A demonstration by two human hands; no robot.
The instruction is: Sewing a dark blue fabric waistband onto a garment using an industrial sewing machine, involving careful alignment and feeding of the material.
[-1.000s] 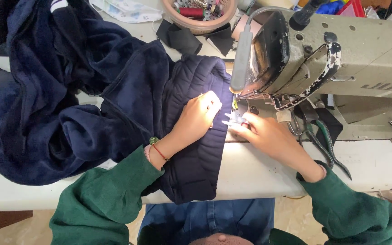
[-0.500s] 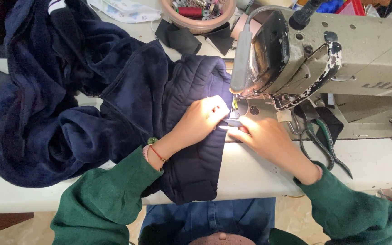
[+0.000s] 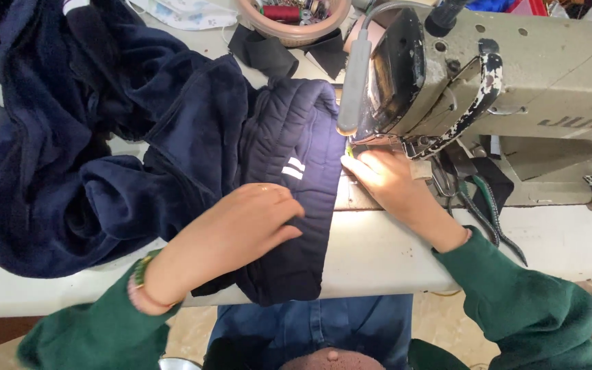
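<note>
Sewing machine (image 3: pixel 501 89) crowds right hand (image 3: pixel 392 181); scissors (image 3: pixel 488 216) beside.

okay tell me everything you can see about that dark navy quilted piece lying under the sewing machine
The navy quilted piece is a padded fabric panel with parallel stitched channels running lengthwise and two short white bars near its middle. It lies flat on the white table, one end by the sewing machine head, the other hanging over the near table edge. The left hand presses flat on it; the right hand rests at its right edge by the needle area. Plush navy fabric bunches along its left side.
</note>
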